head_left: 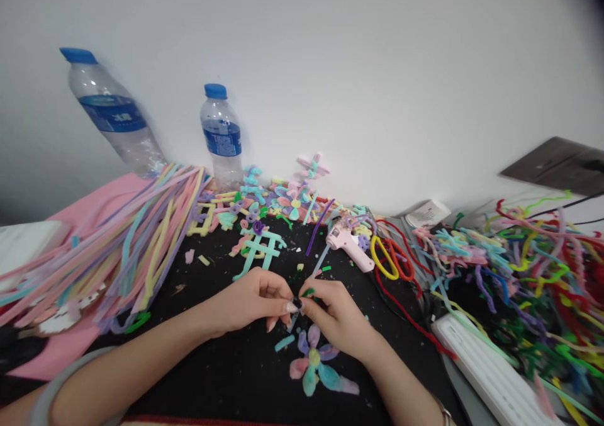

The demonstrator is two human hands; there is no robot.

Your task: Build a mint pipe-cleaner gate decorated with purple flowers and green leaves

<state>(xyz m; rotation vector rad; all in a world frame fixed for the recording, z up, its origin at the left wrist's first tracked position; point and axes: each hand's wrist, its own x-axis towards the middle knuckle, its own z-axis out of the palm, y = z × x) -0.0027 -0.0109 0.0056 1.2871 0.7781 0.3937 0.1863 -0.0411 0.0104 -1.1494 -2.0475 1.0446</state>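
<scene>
Near the middle of the black mat, my left hand [264,301] and my right hand [333,313] meet fingertip to fingertip. Both are pinched on a small dark piece [297,302], too small to make out well. A bit of green fuzzy stem [308,292] shows at my right fingertips. Just below my hands a pastel fuzzy flower [314,358] with a yellow centre lies flat, beside a short blue stem piece [284,343]. A pink glue gun [350,248] rests on the mat beyond my right hand.
Long pastel stems [155,243] lie at the left, near two water bottles [113,114] [221,138]. Behind are small fuzzy shapes and a teal lattice [262,250]. Yellow-handled scissors [384,258], a white power strip [491,366] and tangled coloured stems [528,287] are at the right.
</scene>
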